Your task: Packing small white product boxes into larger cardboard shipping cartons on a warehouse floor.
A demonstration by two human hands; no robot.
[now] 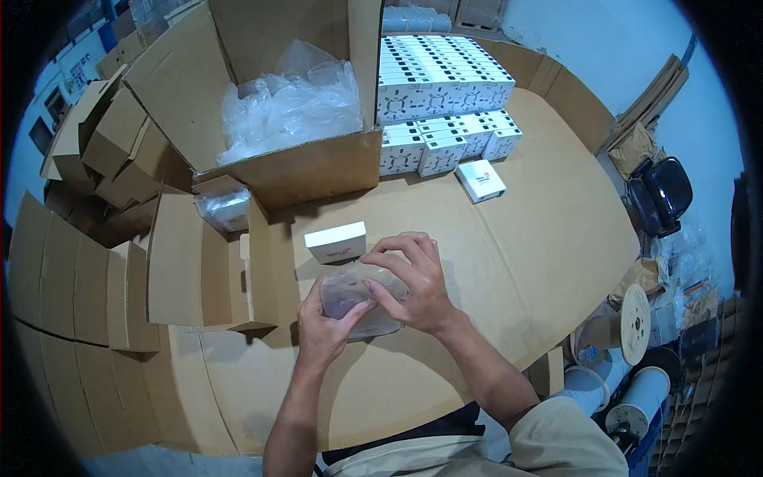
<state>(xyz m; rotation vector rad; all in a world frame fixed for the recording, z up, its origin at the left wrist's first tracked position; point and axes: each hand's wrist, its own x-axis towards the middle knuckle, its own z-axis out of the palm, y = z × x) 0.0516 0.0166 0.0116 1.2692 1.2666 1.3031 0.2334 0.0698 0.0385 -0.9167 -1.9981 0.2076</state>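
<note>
A clear plastic bag (343,292) is held low over the cardboard-covered table in front of me. My left hand (322,324) grips its left side, with the thumb pressed across the film. On the right, my right hand (417,286) arches over the bag, thumb and index finger apart, the thumb tip at the film. Part of the bag lies behind the right fingers, so their contact with it is partly hidden. Just beyond the bag sits a small white box (336,242), close to both hands.
A large open carton (290,179) of crumpled clear plastic bags (290,107) stands at the far left. Beside it are stacked white boxes (445,95) and a single white box (481,181). Nearer left, a smaller open carton (179,262) holds clear plastic. Spools (636,326) stand off the table's right side.
</note>
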